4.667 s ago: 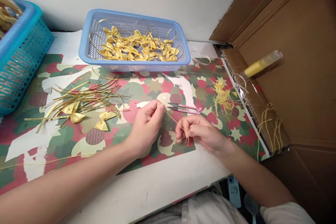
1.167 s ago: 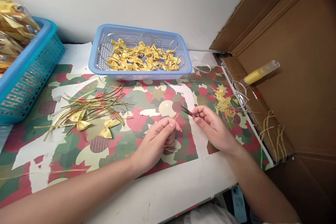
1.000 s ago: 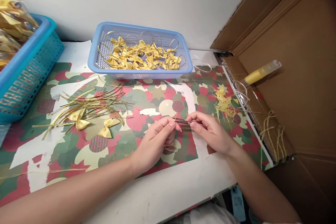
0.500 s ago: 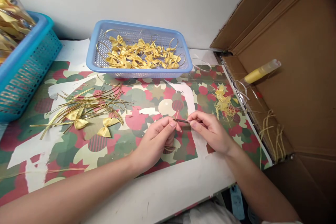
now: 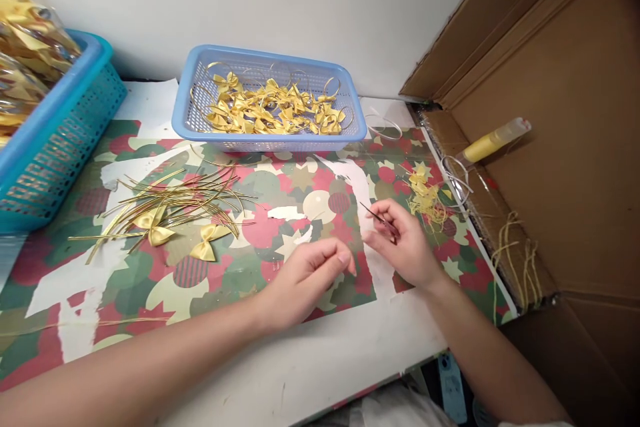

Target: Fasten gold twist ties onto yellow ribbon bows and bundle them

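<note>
Right hand point(image 5: 403, 245) is gripping the snips point(image 5: 384, 221) right of centre, fingers closed round the handles, dark tip pointing up-left. Left hand point(image 5: 303, 279) is hovering near centre, thumb lying against curled fingers; can't tell if it's pinching anything. Hands are sitting near each other, not touching; snips tip is standing clear of the left hand.

Near edge: white tabletop strip point(image 5: 300, 353) is running along the bottom. Light-blue object point(image 5: 453, 380) is showing below it, lower right.

Next: patterned sheet point(image 5: 265, 187) is covering most of the table, torn white patches showing. Thin yellow strands point(image 5: 100, 325) are running across lower left. Two bows are lying left of centre: one yellow bow point(image 5: 154, 225) overlapping the gold cords point(image 5: 185, 197), the other bow point(image 5: 209, 241) sitting near their right ends. Yellow scraps point(image 5: 427, 197) are piling up at right; pale cords point(image 5: 517, 260) are draping over the cardboard edge further right.

Farther: yellow-filled tube point(image 5: 493, 141) is sticking out beside the cardboard panel point(image 5: 550, 80). Turquoise basket point(image 5: 50, 160) is holding bagged yellow items, upper left. Blue basket point(image 5: 270, 139) is holding looped bows, upper middle, just before the white wall point(image 5: 300, 0).
</note>
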`<action>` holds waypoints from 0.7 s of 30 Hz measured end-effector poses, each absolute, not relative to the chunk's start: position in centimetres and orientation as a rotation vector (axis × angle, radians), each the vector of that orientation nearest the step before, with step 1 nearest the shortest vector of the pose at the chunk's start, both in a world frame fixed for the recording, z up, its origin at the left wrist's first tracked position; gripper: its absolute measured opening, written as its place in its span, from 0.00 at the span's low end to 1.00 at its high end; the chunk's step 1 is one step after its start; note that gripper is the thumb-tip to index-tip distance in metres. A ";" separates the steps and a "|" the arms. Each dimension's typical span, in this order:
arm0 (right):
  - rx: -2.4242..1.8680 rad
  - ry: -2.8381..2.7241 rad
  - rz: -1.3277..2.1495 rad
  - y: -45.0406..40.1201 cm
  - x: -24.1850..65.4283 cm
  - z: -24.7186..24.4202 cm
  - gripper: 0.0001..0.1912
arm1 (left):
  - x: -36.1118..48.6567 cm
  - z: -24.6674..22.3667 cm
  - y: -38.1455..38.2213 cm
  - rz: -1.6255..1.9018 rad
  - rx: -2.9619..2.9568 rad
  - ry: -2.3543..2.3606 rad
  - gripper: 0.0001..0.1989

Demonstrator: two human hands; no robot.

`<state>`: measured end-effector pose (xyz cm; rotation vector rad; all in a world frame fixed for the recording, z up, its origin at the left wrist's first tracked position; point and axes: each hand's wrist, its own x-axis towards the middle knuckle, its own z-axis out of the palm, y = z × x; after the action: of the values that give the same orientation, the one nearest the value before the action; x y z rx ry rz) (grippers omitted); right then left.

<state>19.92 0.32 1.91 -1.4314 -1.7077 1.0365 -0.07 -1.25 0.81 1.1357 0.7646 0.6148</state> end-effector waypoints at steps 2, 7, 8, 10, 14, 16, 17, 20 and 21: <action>-1.397 -1.796 0.930 0.2 19.5 1.6 0.19 | -0.2 1.0 -1.5 0.573 1.368 0.666 0.17; -1.123 -2.197 0.896 0.3 17.7 1.5 0.26 | -0.1 1.4 -2.1 0.524 1.825 0.356 0.15; -1.108 -2.262 0.897 0.4 17.3 1.5 0.26 | -0.1 1.6 -2.1 0.513 1.898 0.320 0.15; -1.138 -2.329 0.880 0.5 16.9 1.5 0.25 | 0.1 2.4 -2.2 0.513 2.038 0.291 0.15; -1.330 -2.269 0.748 0.6 17.7 1.1 0.26 | -0.7 5.3 -2.4 0.597 2.211 0.398 0.13; -1.462 -2.201 0.652 0.6 19.1 0.9 0.27 | -1.9 7.2 -2.8 0.700 2.208 0.529 0.12; -1.538 -2.168 0.607 0.6 20.0 0.9 0.26 | -2.7 8.2 -3.0 0.768 2.190 0.603 0.13; -1.740 -2.043 0.470 1.0 22.6 0.9 0.28 | -5.4 11.2 -3.8 1.035 2.104 0.786 0.14; -1.746 -2.025 0.447 1.3 23.3 1.0 0.29 | -6.2 12.1 -4.0 1.126 2.070 0.830 0.14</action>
<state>23.30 1.30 0.95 -1.7456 -2.0250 0.4470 -6.23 -3.97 12.15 2.0696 0.8303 1.1262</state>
